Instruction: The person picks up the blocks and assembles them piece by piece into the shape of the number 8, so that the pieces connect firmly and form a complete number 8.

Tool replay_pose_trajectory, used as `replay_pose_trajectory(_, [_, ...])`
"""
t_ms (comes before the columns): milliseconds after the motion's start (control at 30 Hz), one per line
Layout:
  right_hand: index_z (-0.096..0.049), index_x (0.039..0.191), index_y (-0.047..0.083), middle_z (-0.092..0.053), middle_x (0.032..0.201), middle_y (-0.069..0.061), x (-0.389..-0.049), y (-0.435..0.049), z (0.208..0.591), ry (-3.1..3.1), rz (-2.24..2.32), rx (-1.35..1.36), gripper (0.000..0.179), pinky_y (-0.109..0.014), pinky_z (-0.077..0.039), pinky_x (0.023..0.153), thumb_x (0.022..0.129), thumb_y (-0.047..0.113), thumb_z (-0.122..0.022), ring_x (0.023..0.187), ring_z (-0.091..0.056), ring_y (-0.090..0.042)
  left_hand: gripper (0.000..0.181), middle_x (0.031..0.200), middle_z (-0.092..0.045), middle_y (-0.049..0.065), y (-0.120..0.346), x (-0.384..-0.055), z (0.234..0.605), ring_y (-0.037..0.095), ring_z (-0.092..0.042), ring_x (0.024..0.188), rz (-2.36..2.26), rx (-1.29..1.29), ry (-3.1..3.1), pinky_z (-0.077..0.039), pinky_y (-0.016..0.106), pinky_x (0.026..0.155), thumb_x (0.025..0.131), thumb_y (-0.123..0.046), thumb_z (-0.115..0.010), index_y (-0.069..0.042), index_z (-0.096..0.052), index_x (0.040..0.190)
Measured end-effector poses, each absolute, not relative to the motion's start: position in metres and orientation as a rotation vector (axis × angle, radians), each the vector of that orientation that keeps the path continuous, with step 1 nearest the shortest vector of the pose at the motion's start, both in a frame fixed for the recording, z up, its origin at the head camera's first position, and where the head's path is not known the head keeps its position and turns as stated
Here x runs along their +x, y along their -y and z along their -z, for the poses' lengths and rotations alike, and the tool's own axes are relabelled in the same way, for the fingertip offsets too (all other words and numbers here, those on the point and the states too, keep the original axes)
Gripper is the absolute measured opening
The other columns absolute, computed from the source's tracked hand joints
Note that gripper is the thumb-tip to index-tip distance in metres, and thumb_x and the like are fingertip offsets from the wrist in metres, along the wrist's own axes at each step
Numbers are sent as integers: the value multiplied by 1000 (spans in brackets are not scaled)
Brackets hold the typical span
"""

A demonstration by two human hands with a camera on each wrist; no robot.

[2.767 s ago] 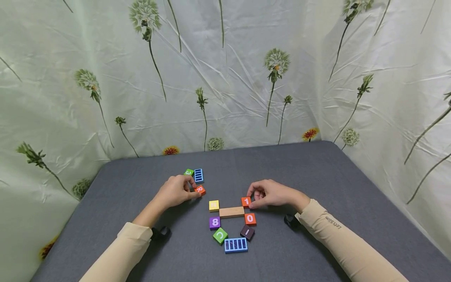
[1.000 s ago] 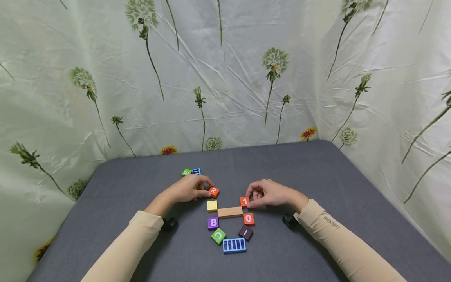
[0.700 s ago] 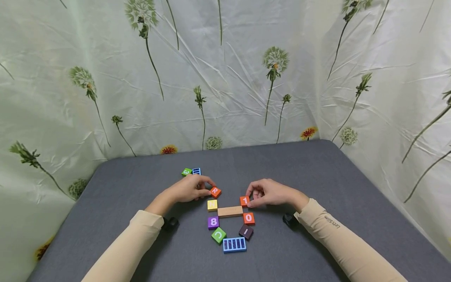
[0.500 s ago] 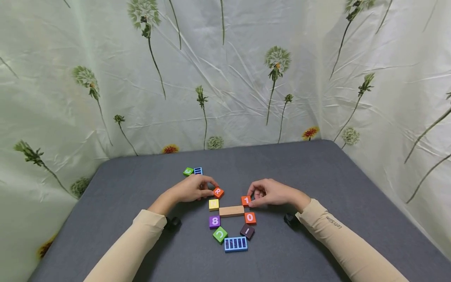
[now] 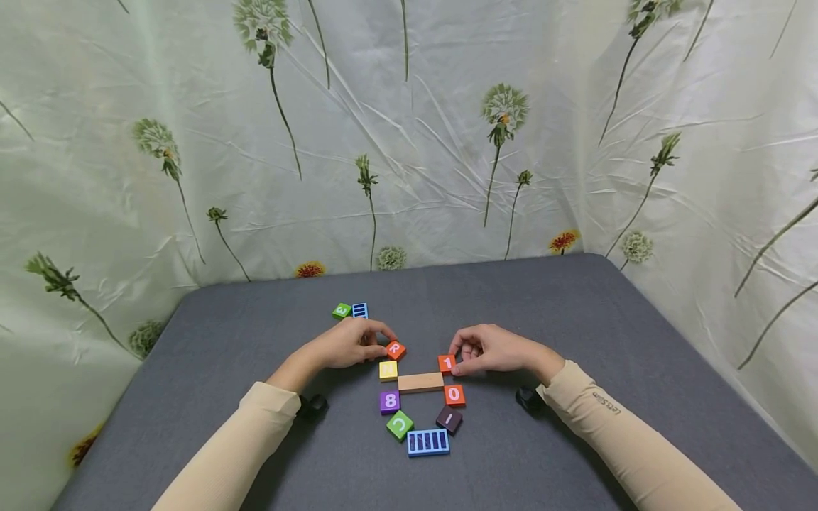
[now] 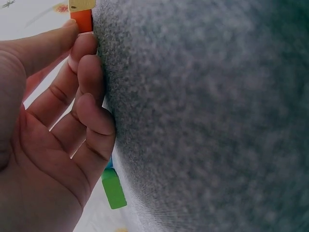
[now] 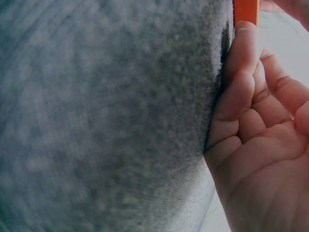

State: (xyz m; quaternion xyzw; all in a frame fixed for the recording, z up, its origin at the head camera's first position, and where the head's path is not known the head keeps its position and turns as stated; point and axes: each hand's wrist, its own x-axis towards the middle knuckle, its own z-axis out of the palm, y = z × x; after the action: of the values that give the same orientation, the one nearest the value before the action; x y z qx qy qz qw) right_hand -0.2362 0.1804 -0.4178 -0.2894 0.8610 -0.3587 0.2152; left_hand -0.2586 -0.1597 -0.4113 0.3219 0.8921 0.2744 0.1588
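My left hand [image 5: 348, 343] pinches a small orange letter block marked R [image 5: 395, 350] between thumb and index finger, just behind a yellow block [image 5: 388, 370]. The left wrist view shows the thumb against an orange block [image 6: 82, 21] on the grey cloth. Opposite, my right hand [image 5: 495, 349] holds an orange block marked 1 [image 5: 446, 364] at its right side with thumb and index finger; its other fingers are curled. A plain wooden plank [image 5: 420, 382] lies between the yellow block and the 1 block. In the right wrist view, an orange block [image 7: 245, 10] shows above the fingertips.
Nearer the person, a ring of blocks continues: purple 8 [image 5: 390, 402], green C [image 5: 400, 425], slotted blue block [image 5: 428, 443], dark block [image 5: 449, 419] and orange 0 [image 5: 454, 395]. Behind the left hand lie a green block [image 5: 341, 311] and another slotted blue block [image 5: 360, 310].
My left hand has slid the R block rightward from beside the back blue block to behind the yellow one, and now stays nearly still. The right hand has kept its place at the 1 block.
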Motion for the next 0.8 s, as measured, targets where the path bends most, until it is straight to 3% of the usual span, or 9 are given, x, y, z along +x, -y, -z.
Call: replay_pose_trajectory(800, [-71,113,9,-60,82,6,-236,-182,419,-2373,1013,-807,30,-22,-41,64,94,29,-81,71,-51,-8,25,76,-63,-7,160,-256,411,7,-54,67,-777,945,-2561,-44,24,62,104,-22,-73,-18,-75,129])
